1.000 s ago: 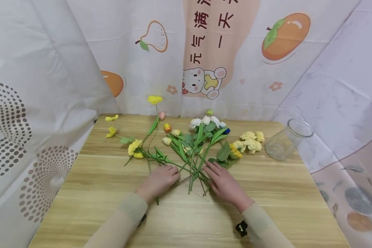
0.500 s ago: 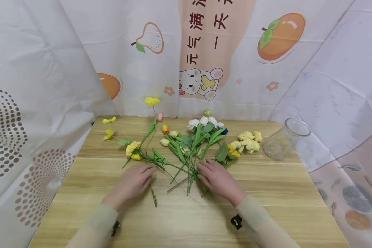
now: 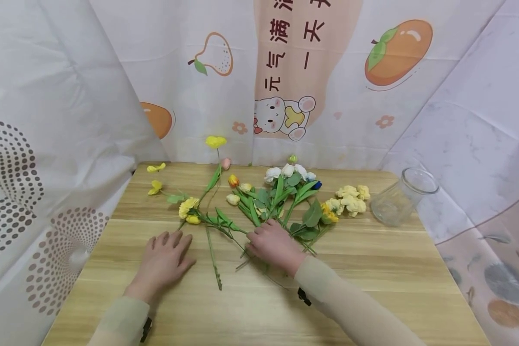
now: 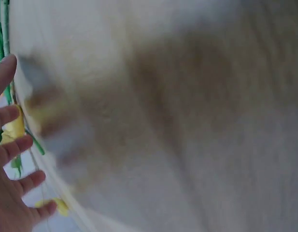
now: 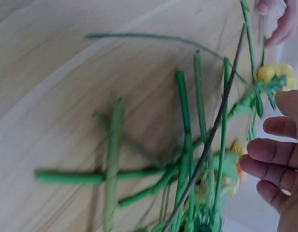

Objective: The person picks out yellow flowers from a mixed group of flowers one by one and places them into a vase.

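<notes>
Artificial flowers with green stems (image 5: 185, 111) lie crossed on the wooden table. Over the crossing stems is my right hand (image 3: 273, 244); the right wrist view shows its fingers (image 5: 267, 151) loosely bent, apart from the stems, and pinching nothing. To the left, my left hand (image 3: 166, 262) hovers low above the wood with fingers spread, just in front of a yellow flower (image 3: 188, 206). White flowers (image 3: 287, 170) and an orange tulip (image 3: 233, 180) lie beyond the right hand. Pale yellow blooms (image 3: 351, 202) are farther right. The right hand hides part of the stems.
A glass vase (image 3: 400, 204) is at the table's right rear. Loose yellow flowers (image 3: 154, 187) and a pink bud (image 3: 226, 164) lie toward the back left. A single stem (image 3: 214, 259) points at the front edge. Printed curtains (image 3: 337, 129) border the table (image 3: 372, 288).
My left hand has moved left, away from the stems, and its fingers have spread. My right hand has shifted left over the crossing stems.
</notes>
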`<state>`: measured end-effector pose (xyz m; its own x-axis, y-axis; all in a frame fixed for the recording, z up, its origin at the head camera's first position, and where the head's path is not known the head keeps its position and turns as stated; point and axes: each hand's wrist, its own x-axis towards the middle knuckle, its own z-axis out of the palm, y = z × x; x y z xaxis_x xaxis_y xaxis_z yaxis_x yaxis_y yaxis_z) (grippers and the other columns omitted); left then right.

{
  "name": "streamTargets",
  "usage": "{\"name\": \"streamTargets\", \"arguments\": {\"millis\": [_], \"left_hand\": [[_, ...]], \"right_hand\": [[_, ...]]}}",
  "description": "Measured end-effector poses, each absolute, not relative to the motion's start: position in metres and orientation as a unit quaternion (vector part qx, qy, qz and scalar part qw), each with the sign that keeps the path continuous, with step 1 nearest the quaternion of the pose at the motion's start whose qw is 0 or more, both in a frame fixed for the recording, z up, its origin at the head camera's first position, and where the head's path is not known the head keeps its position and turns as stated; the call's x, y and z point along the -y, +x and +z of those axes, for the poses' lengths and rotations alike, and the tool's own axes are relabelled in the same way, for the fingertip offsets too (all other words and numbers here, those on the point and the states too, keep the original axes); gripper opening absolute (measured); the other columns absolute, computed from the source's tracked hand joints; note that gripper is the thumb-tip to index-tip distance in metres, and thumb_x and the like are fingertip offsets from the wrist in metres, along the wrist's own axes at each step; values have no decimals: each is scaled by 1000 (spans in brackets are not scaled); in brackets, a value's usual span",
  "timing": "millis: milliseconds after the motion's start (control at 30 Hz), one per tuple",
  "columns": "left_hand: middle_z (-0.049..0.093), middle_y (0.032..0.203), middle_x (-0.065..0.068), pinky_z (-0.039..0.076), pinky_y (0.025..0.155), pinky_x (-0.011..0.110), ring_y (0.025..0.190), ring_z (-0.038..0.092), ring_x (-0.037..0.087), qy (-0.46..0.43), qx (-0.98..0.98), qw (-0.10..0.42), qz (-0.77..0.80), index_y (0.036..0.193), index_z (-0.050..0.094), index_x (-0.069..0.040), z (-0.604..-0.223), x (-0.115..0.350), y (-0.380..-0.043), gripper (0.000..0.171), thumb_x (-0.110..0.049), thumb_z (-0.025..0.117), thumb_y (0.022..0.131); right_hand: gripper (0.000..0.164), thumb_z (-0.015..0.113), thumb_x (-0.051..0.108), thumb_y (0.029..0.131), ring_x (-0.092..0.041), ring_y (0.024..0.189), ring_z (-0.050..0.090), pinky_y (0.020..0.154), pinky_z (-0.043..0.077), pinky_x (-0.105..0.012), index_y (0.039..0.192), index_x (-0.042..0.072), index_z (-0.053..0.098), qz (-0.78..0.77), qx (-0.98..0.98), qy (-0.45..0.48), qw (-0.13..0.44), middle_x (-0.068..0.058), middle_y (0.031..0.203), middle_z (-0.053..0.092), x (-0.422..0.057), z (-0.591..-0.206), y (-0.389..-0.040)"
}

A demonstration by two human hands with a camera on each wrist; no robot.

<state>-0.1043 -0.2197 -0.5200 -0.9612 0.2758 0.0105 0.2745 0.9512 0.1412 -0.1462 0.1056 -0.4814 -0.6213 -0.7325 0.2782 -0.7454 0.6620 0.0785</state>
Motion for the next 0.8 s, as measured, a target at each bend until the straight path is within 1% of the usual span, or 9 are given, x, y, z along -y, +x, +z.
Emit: {"name": "streamTargets", "arguments": {"millis": [33, 100, 233, 433, 500, 567, 633, 700, 800], "left_hand": [[44, 154, 23, 20, 110, 79, 139, 35, 58, 127, -989, 8, 73, 150, 51, -16, -522, 220, -104, 71, -57, 64, 94], [40, 157, 25, 16, 106, 83, 140, 31, 62, 105, -991, 17, 81, 152, 50, -16, -524, 220, -104, 76, -61, 64, 93], [31, 160, 28, 14, 101, 88, 138, 26, 69, 74, -992, 32, 97, 154, 47, -18, -527, 220, -106, 82, -67, 63, 90], [16, 164, 34, 7, 97, 92, 137, 13, 75, 41, -990, 73, 117, 158, 41, -25, -528, 220, -106, 86, -75, 57, 90], [14, 163, 35, 5, 96, 92, 137, 10, 76, 34, -988, 84, 121, 158, 39, -26, -526, 219, -105, 87, -77, 55, 89], [13, 163, 36, 5, 95, 92, 137, 9, 76, 31, -988, 93, 122, 159, 38, -28, -524, 219, -105, 87, -77, 54, 89], [13, 163, 36, 6, 94, 93, 136, 9, 77, 31, -987, 97, 122, 159, 38, -28, -523, 219, -105, 88, -78, 54, 89], [12, 163, 37, 6, 94, 93, 136, 8, 77, 29, -987, 103, 123, 159, 38, -28, -521, 219, -105, 88, -78, 53, 89], [10, 163, 37, 6, 93, 93, 136, 6, 77, 26, -985, 112, 126, 158, 39, -25, -521, 220, -106, 89, -79, 53, 89]], "right_hand": [[23, 75, 35, 93, -13, 66, 60, 70, 43, -33, 80, 19, 65, 15, 902, 409, 135, 6, 71, 64, -101, -483, -147], [25, 71, 40, 95, -14, 70, 60, 69, 41, -32, 81, 20, 65, 5, 909, 402, 112, 6, 74, 64, -93, -487, -148], [28, 67, 41, 98, -15, 74, 62, 73, 48, -33, 81, 20, 63, 4, 917, 391, 76, 5, 75, 63, -80, -495, -148], [20, 65, 21, 98, -15, 66, 59, 65, 49, -31, 79, 15, 63, -11, 920, 384, 73, 4, 71, 65, -68, -507, -149], [18, 64, 17, 98, -15, 65, 61, 63, 51, -31, 80, 14, 63, -20, 926, 373, 62, 2, 72, 67, -66, -508, -149], [12, 64, 11, 96, -16, 68, 65, 66, 54, -33, 84, 13, 65, -24, 935, 351, 53, 0, 75, 70, -66, -508, -148], [9, 66, 6, 94, -18, 69, 68, 66, 57, -36, 87, 12, 66, -22, 943, 326, 62, -2, 76, 71, -68, -505, -148], [12, 68, 0, 89, -18, 67, 68, 64, 57, -36, 87, 11, 65, -17, 948, 305, 87, -2, 75, 70, -72, -500, -149], [18, 72, -5, 83, -18, 64, 66, 61, 55, -35, 87, 10, 64, -18, 942, 299, 153, -3, 73, 69, -81, -492, -154]]}}
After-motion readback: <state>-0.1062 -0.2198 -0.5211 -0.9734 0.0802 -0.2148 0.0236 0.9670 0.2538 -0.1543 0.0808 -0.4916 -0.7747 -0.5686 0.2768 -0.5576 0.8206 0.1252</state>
